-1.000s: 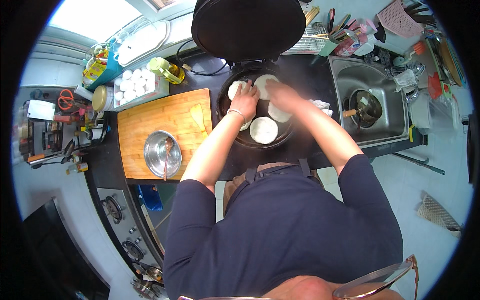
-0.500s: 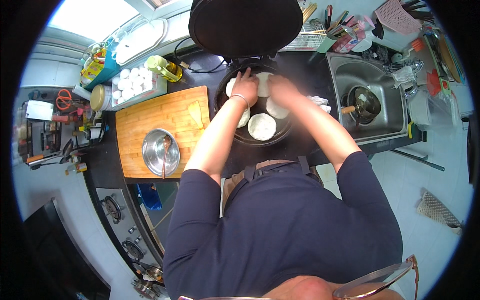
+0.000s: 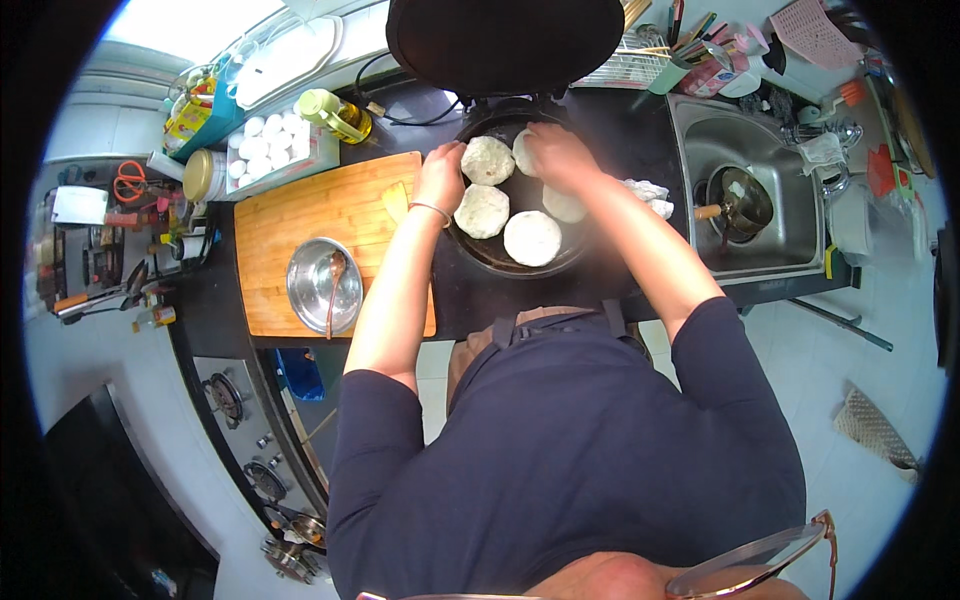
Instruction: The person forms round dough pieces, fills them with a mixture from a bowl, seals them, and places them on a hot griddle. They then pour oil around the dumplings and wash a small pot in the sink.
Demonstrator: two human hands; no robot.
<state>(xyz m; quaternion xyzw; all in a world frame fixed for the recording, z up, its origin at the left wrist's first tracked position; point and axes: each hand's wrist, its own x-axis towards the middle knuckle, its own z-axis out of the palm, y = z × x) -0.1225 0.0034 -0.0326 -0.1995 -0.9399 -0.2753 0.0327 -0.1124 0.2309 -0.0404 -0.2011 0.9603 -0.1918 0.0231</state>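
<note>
Several pale round flatbreads (image 3: 532, 238) lie in a dark round electric griddle (image 3: 500, 266), whose black lid (image 3: 505, 45) stands raised behind. My left hand (image 3: 440, 180) is at the griddle's left rim, beside two flatbreads; its bent fingers are mostly hidden, and whether they touch the rim is unclear. At the back right, my right hand (image 3: 562, 158) has its fingers drawn together on the edge of a flatbread (image 3: 522, 152), partly covering it. Another flatbread (image 3: 563, 205) lies under my right wrist.
Left of the griddle is a wooden cutting board (image 3: 270, 230) with a metal bowl (image 3: 300, 300), a spoon (image 3: 336, 275) and a spatula (image 3: 396, 203). Behind stand a box of eggs (image 3: 262, 150) and an oil bottle (image 3: 345, 122). On the right, a sink (image 3: 690, 150) holds a pan (image 3: 748, 205).
My left hand has come off the back-left flatbread and moved left to the rim. That flatbread sits a little further right; the one below it is further left. My right hand stays at the back-right flatbread.
</note>
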